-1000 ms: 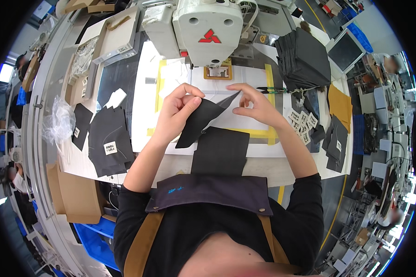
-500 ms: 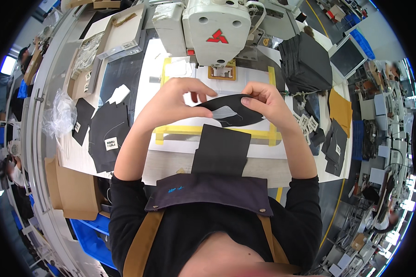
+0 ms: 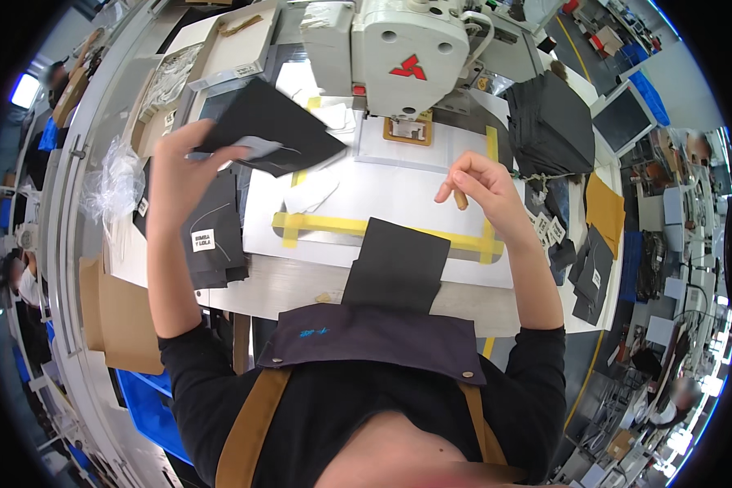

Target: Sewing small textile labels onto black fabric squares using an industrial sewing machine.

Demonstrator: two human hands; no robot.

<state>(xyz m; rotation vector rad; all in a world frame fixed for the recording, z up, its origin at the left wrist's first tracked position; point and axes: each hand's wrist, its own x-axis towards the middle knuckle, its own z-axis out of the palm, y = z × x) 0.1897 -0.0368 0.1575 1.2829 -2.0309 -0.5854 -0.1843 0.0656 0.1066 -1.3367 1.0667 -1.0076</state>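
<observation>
My left hand (image 3: 189,167) pinches a black sheet-like piece (image 3: 289,122) by its lower left edge, up over the left side of the work surface. A pale patch (image 3: 260,147) shows on the black piece near my thumb. My right hand (image 3: 486,191) is held above the right part of the taped white board (image 3: 382,191), with its fingers loosely curled and no piece visible in it. One fingertip looks brownish. Below, between my forearms, a black rectangular panel (image 3: 398,260) lies across the table's near edge, against my apron.
A white sewing machine head (image 3: 411,61) stands at the far middle. Black panels are stacked at the right (image 3: 549,122) and lie at the left (image 3: 211,236). Beyond them are an open box (image 3: 236,49), a plastic bag (image 3: 110,187) and a yellow-brown sheet (image 3: 604,207).
Both hands held the black piece over the board's middle. My right hand has let go and moved slightly down; my left hand has carried the piece left and up. The view has shifted slightly.
</observation>
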